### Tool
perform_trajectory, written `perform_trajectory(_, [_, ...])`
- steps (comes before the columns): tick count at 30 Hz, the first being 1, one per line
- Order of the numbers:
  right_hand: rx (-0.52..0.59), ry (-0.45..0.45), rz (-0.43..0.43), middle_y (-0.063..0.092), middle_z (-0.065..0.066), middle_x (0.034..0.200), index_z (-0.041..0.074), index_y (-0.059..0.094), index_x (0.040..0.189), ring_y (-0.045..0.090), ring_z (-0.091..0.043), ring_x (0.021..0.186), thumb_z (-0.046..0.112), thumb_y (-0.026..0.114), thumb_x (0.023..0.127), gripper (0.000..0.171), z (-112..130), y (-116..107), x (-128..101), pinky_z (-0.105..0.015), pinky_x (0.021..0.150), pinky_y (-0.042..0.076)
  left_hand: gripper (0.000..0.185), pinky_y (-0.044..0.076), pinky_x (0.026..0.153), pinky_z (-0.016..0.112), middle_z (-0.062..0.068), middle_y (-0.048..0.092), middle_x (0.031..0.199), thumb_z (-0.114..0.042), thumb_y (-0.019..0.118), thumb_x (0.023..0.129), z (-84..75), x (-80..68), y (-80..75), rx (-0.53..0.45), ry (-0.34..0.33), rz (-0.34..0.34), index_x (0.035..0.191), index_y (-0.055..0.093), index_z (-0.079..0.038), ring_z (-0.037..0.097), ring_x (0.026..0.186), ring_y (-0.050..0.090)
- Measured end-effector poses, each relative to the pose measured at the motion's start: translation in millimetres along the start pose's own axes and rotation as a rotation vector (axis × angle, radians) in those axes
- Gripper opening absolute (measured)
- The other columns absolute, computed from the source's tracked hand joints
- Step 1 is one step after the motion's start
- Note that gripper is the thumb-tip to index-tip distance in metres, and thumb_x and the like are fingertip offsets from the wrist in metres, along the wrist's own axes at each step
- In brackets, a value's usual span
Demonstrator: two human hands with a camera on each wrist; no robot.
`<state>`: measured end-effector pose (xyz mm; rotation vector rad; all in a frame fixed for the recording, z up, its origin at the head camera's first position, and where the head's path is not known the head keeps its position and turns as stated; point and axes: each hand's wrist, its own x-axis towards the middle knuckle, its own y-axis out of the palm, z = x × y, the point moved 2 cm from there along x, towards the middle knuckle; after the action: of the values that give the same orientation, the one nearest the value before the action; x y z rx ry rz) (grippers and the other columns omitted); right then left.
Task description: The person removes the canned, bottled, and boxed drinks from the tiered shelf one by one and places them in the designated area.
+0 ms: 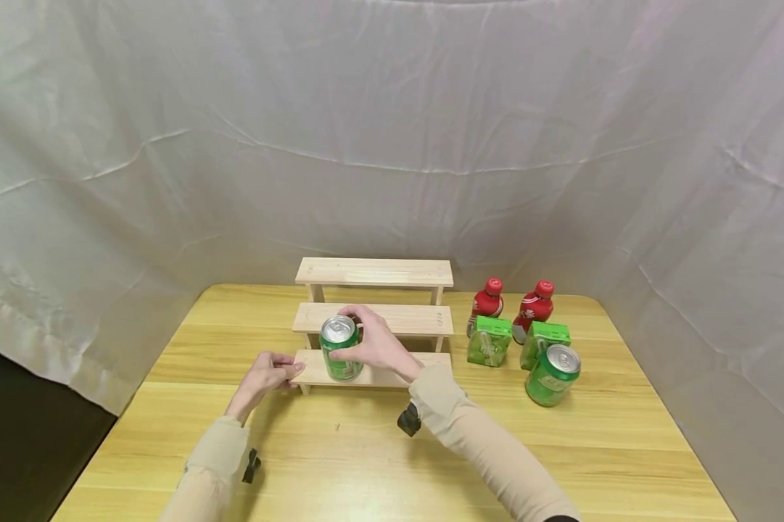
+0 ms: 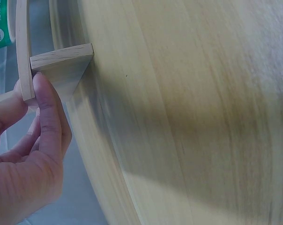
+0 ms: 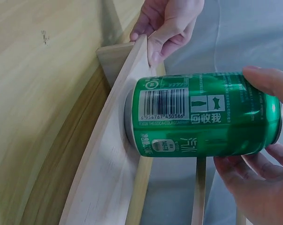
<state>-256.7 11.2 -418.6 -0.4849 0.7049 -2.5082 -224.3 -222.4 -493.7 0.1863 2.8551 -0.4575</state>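
A green soda can (image 1: 341, 349) stands upright on the lowest step of a three-tier wooden shelf (image 1: 398, 371), toward its left end. My right hand (image 1: 380, 344) holds the can near its top, thumb on one side and fingers on the other. In the right wrist view the can (image 3: 207, 115) shows its barcode, its base right at the board. My left hand (image 1: 269, 377) pinches the left end of that lowest board. The left wrist view shows the thumb above and the fingers (image 2: 48, 117) below the board end, beside the shelf's leg (image 2: 66, 70).
Right of the shelf stand two red-capped bottles (image 1: 486, 303) (image 1: 534, 310), two green cartons (image 1: 489, 342) (image 1: 543, 341) and a second green can (image 1: 552, 375). A grey curtain (image 1: 392, 159) surrounds the wooden table (image 1: 339, 471) at the back and sides.
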Motion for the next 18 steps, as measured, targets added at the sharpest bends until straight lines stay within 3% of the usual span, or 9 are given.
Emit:
perform_trajectory(9, [-0.004, -0.008, -0.01, 0.065, -0.009, 0.123, 0.008, 0.057, 0.128, 0.064, -0.025, 0.113, 0.017, 0.087, 0.077, 0.06, 1.0, -6.4, -11.8, -0.037, 0.097, 0.058, 0.044, 0.065, 0.077, 0.029, 0.023, 0.07, 0.099, -0.008, 0.059, 0.1, 0.2, 0.2, -1.5, 0.002, 0.002, 0.008, 0.125, 0.047, 0.026, 0.01, 0.076, 0.067])
perform_trajectory(18, [0.043, 0.027, -0.042, 0.065, -0.008, 0.124, 0.009, 0.058, 0.128, 0.063, -0.022, 0.114, 0.013, 0.088, 0.075, 0.062, -1.7, -29.3, -33.9, -0.037, 0.1, 0.058, 0.048, 0.065, 0.074, 0.026, 0.029, 0.068, 0.103, -0.008, 0.059, 0.101, 0.1, 0.2, -2.1, 0.005, 0.001, 0.011, 0.128, 0.043, 0.028, 0.01, 0.077, 0.067])
